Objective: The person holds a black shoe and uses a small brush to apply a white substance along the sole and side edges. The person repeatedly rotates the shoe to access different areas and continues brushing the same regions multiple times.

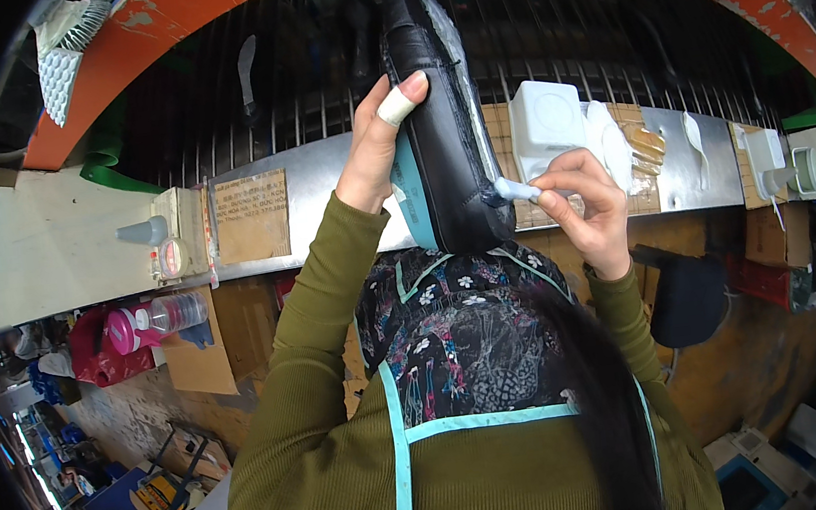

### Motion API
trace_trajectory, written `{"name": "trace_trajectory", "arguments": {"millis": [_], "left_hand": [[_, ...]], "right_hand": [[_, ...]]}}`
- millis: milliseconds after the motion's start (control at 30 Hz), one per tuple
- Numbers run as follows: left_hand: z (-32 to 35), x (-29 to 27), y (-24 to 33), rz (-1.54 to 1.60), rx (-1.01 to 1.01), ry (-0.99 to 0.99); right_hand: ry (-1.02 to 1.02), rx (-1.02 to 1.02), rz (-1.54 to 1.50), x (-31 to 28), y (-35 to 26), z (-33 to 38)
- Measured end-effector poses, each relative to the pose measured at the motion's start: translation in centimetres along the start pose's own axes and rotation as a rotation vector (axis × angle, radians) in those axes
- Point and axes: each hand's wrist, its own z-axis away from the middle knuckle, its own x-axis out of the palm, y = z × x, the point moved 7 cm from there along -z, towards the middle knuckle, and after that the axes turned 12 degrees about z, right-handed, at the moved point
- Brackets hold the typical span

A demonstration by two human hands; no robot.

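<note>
My left hand (pixel 376 148), with pale tape around the thumb, grips a black shoe upper (pixel 440 140) from its left side. The upper is held lengthwise above the bench, one end near my apron. A teal piece (pixel 411 194), apparently the shoe last, shows along its left edge. A whitish strip runs down its right edge. Between the thumb and fingers of my right hand (pixel 586 202) is a small pale-blue brush (pixel 517 189). Its tip touches the lower right edge of the upper; the bristles are hardly visible.
A white plastic container (pixel 546 118) stands on cardboard right of the shoe. Pale sole-shaped pieces (pixel 607 142) lie beside it. Behind the metal bench (pixel 312 210) runs a rack of metal rods (pixel 204 142) with dark shoe parts. A cardboard sheet (pixel 253 218) lies at left.
</note>
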Motion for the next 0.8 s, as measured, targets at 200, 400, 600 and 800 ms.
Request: {"name": "trace_trajectory", "arguments": {"millis": [200, 400, 600, 800], "left_hand": [[-0.9, -0.2, -0.8, 0.054, -0.049, 0.038], [-1.0, -0.2, -2.0, 0.062, -0.104, 0.056], [-1.1, 0.2, -2.2, 0.063, -0.110, 0.048], [-1.1, 0.4, -2.6, 0.149, -0.173, 0.051]], "right_hand": [[0.018, -0.055, 0.105, -1.0, -0.8, 0.2], [0.078, -0.086, 0.137, -2.0, -0.9, -0.4], [0.068, -0.060, 0.159, -1.9, -0.9, -0.6], [0.043, -0.080, 0.177, -2.1, -1.5, -0.2]]}}
